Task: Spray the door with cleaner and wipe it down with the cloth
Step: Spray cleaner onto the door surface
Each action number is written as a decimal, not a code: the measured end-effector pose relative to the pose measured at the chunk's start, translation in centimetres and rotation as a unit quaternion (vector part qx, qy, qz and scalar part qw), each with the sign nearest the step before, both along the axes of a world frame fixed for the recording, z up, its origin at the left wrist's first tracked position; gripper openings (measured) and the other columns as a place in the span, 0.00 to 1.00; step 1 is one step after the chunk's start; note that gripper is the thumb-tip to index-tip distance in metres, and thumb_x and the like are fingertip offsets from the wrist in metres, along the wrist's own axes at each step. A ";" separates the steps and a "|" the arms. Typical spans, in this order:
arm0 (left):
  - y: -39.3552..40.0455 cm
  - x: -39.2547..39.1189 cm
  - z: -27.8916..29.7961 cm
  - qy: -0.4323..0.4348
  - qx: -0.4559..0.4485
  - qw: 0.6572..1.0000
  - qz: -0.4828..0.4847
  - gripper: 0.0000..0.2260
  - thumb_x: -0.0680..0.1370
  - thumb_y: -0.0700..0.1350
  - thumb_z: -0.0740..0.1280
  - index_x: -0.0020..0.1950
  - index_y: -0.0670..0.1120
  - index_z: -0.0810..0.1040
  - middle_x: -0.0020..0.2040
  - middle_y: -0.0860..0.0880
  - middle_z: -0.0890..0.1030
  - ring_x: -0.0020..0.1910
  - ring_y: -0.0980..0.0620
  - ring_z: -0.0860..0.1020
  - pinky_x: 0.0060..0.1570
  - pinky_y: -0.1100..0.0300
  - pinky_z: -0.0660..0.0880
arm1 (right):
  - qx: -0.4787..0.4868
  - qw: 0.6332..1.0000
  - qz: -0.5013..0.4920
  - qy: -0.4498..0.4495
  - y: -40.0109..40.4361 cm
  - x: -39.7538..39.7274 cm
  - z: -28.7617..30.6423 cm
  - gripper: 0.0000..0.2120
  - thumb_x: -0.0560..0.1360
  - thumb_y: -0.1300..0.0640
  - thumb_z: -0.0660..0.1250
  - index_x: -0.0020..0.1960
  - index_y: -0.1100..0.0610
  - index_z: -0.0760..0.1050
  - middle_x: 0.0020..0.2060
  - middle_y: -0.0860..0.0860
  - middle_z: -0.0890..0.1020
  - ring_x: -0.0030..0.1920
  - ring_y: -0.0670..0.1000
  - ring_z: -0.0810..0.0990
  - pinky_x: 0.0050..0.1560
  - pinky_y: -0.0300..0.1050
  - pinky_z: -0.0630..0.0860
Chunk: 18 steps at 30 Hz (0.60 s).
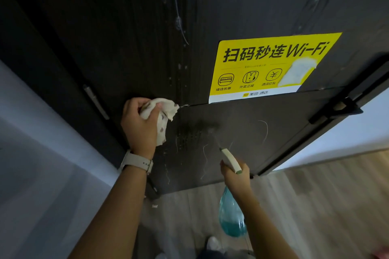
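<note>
A dark door [263, 124] fills the middle of the view, with wet specks and drip marks on its lower panel. My left hand [140, 124] grips a bunched white cloth [163, 119] with small dark spots and holds it against the door at the panel seam. Lower right, my right hand [236, 174] grips a spray bottle [231, 214] of blue-green liquid. Its white nozzle [230, 160] points at the lower panel, and a faint mist hangs in front of it.
A yellow Wi-Fi sticker [271, 65] is stuck on the door above the seam. A black latch bracket [336, 109] sits at the door's right edge, a metal hinge [95, 101] on the left frame. Grey wall stands left, wood-look floor [328, 206] below.
</note>
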State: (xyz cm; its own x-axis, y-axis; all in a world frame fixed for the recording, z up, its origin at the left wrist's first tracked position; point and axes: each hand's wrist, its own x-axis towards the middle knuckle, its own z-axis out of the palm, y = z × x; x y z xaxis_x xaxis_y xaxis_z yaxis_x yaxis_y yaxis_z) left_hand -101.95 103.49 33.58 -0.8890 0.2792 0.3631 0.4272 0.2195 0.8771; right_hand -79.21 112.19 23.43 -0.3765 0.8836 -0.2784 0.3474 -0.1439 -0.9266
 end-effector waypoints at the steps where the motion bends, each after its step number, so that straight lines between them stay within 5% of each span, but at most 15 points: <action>1: 0.0 0.0 0.0 0.002 -0.002 1.000 0.000 0.08 0.74 0.45 0.73 0.49 0.46 0.77 0.51 0.52 0.76 0.46 0.68 0.73 0.47 0.76 0.69 | 0.003 1.000 0.013 -0.005 0.1 0.1 -0.3 0.12 0.76 0.66 0.66 0.37 0.57 0.70 0.30 0.52 0.73 0.31 0.50 0.73 0.30 0.38 0.70; 6: -0.2 0.2 0.3 0.006 -0.008 1.000 -0.010 0.09 0.75 0.46 0.73 0.49 0.45 0.77 0.51 0.50 0.77 0.46 0.67 0.73 0.47 0.78 0.68 | 0.012 1.000 0.014 0.013 0.8 0.8 -0.1 0.04 0.73 0.64 0.68 0.44 0.56 0.76 0.35 0.55 0.77 0.35 0.52 0.77 0.33 0.43 0.73; 11: -0.4 2.1 1.3 0.003 -0.003 0.999 -0.038 0.09 0.75 0.45 0.73 0.51 0.49 0.75 0.51 0.53 0.76 0.50 0.59 0.75 0.49 0.69 0.72 | 0.031 0.999 -0.028 0.032 2.9 3.0 -0.2 0.13 0.65 0.59 0.63 0.47 0.65 0.77 0.39 0.66 0.78 0.34 0.54 0.75 0.34 0.48 0.72; 15: 2.0 6.4 1.7 0.048 -0.021 0.994 -0.094 0.07 0.74 0.42 0.73 0.47 0.47 0.76 0.49 0.52 0.76 0.46 0.68 0.74 0.45 0.78 0.68 | 0.054 0.997 -0.045 0.022 5.2 4.8 0.2 0.05 0.65 0.60 0.64 0.41 0.57 0.75 0.32 0.56 0.75 0.31 0.51 0.73 0.32 0.44 0.71; 18: 5.3 9.4 1.4 0.093 -0.025 0.983 -0.158 0.06 0.73 0.38 0.74 0.45 0.43 0.78 0.46 0.50 0.77 0.45 0.60 0.75 0.47 0.71 0.70 | 0.078 0.997 -0.028 0.002 7.2 5.8 -0.5 0.05 0.70 0.69 0.67 0.38 0.61 0.74 0.30 0.53 0.73 0.29 0.49 0.72 0.28 0.36 0.67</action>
State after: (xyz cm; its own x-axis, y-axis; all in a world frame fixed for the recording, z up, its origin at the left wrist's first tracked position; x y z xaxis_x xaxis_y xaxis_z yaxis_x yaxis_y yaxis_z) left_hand -92.60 108.81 35.02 -0.6746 0.5530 0.4889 0.6325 0.0916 0.7691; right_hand -73.44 119.42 22.93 -0.3272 0.9353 -0.1352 0.3382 -0.0177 -0.9409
